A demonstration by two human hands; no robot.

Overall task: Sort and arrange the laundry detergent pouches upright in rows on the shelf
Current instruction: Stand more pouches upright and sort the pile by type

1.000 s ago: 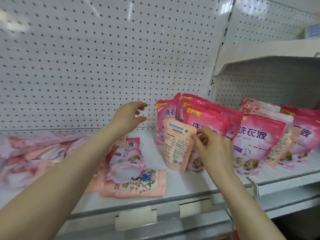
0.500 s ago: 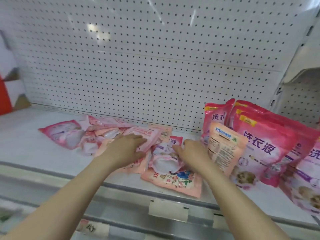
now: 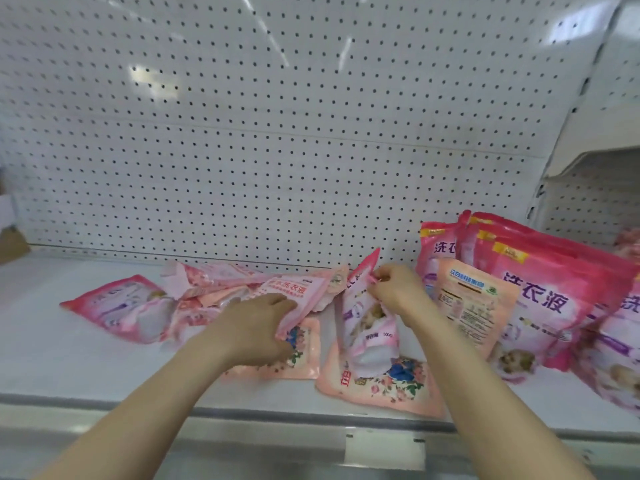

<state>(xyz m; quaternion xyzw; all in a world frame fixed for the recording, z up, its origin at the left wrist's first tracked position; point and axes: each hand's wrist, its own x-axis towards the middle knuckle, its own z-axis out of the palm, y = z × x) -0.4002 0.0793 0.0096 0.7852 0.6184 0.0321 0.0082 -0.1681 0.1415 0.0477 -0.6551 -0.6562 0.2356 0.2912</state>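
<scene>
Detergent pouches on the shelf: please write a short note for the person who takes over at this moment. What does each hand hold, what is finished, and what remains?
Left hand: grips the edge of a lettered pink pouch on top of the flat pile.
Right hand: pinches the top of a small pink pouch, lifted partly upright over a floral pouch.
Done: standing pouches at the right of the shelf, with a peach pouch in front, back side out.
Left: stand both held pouches, then the pile and the floral pouches lying flat.
</scene>
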